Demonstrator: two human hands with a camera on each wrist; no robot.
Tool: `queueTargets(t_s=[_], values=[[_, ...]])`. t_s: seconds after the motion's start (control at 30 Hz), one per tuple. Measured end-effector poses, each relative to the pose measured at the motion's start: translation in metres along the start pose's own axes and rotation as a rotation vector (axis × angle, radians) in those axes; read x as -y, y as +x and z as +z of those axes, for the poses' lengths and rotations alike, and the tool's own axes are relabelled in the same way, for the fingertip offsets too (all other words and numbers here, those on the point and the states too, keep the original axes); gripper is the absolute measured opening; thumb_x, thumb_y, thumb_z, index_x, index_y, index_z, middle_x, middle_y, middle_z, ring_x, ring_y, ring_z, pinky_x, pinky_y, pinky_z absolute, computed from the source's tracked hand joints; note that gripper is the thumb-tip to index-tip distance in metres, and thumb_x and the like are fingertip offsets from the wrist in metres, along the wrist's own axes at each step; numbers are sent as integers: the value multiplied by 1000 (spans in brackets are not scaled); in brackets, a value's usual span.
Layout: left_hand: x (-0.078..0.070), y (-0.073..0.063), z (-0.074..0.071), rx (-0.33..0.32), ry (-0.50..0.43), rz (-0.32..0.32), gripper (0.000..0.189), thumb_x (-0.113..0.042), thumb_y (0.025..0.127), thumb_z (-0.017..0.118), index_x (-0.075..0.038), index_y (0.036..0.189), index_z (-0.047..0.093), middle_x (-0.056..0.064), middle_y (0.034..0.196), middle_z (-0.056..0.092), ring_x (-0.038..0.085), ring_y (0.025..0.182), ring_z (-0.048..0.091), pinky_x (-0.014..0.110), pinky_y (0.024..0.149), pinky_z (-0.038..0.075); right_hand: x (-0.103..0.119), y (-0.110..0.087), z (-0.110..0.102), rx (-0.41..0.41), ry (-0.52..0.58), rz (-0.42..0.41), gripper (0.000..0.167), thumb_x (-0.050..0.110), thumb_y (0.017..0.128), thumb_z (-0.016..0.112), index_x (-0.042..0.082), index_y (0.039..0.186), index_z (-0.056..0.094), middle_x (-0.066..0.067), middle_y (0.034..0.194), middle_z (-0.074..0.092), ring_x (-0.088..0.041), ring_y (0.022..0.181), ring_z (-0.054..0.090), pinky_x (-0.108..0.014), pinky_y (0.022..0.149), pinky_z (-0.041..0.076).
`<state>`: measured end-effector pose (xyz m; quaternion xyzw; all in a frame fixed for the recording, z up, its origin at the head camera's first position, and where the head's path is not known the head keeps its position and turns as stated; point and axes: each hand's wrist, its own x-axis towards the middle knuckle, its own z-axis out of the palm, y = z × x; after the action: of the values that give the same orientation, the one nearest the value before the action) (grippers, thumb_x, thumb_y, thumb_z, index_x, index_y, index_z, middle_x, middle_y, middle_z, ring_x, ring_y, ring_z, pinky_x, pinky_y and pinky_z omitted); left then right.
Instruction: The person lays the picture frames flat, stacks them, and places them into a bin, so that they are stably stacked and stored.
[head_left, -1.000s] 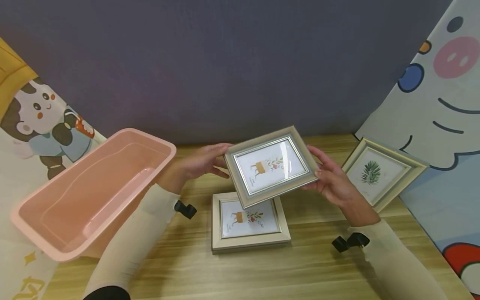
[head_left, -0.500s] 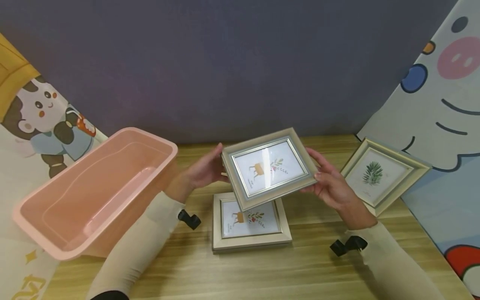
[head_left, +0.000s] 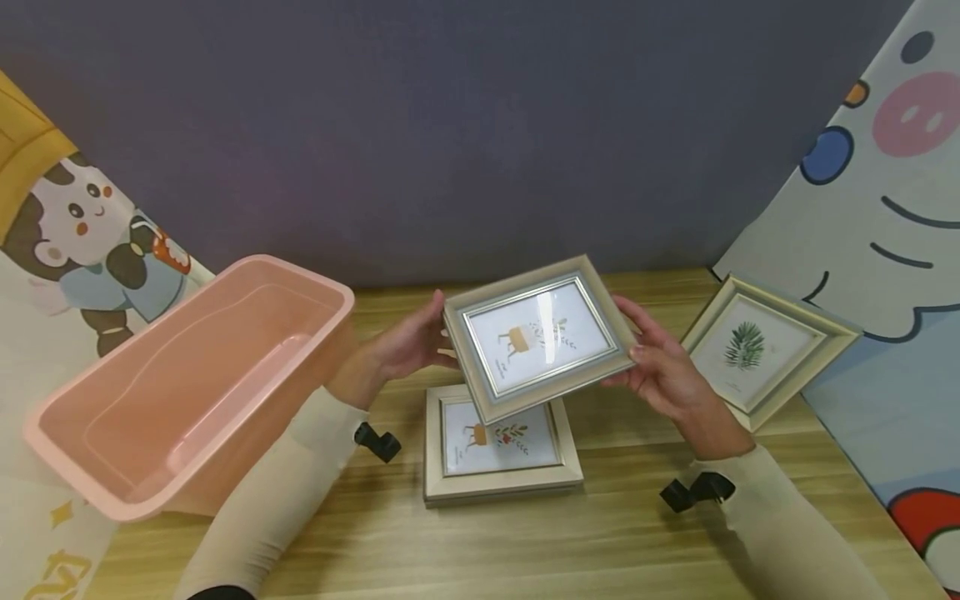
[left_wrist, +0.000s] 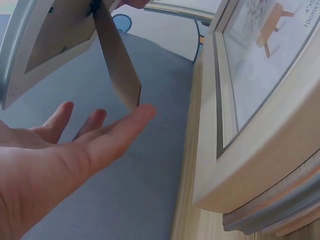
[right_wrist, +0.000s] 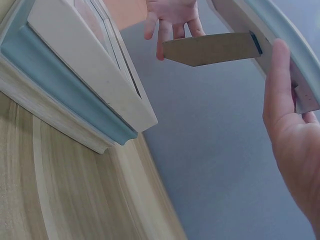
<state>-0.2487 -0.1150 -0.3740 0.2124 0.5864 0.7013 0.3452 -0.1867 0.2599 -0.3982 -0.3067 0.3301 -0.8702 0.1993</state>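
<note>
A silver-beige picture frame (head_left: 540, 333) with a deer-and-flowers print is held tilted in the air. My right hand (head_left: 663, 362) grips its right edge, thumb in front and fingers behind. On its back a brown stand leg (right_wrist: 215, 49) is swung out. My left hand (head_left: 408, 342) is at the frame's left side, partly hidden behind it. In the left wrist view the left fingers (left_wrist: 117, 140) are extended, one fingertip at the leg's tip. Below lies a stack of frames, topped by a cream picture frame (head_left: 502, 479) with a similar print.
A pink plastic bin (head_left: 262, 400) stands at the left of the wooden table (head_left: 487, 550). At the right a pale gold picture frame (head_left: 757, 350) with a green leaf print stands tilted back. A dark grey wall (head_left: 480, 133) rises behind.
My left hand has shifted from the frame's upper left edge to behind its left side. The held frame has moved slightly left and its glare has shifted. My right hand keeps its grip.
</note>
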Motion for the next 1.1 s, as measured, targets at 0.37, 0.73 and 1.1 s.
queueTargets(t_s=[0.37, 0.73, 1.1], values=[[-2, -4, -1, -93, 31, 35, 84, -78, 77, 65, -21, 137, 54, 0, 135, 55, 29, 124, 56, 65, 107, 45, 0, -1, -2, 18, -17, 0, 68, -16, 100, 33, 12, 161, 22, -20, 135, 58, -35, 108, 72, -44, 86, 62], [-7, -3, 3, -273, 19, 121, 56, -30, 103, 60, 3, 144, 42, -6, 115, 64, 10, 98, 64, 31, 91, 56, -1, -1, -1, -15, -70, 7, 69, -17, 99, 35, 11, 161, 22, -18, 137, 56, -34, 109, 71, -43, 85, 62], [-10, -4, 7, -351, 66, 145, 23, -5, 104, 54, -9, 126, 60, -2, 116, 60, 12, 102, 64, 27, 94, 57, -3, -4, -3, -49, -88, 10, 70, -19, 98, 33, 11, 161, 23, -16, 138, 54, -33, 109, 71, -43, 85, 63]])
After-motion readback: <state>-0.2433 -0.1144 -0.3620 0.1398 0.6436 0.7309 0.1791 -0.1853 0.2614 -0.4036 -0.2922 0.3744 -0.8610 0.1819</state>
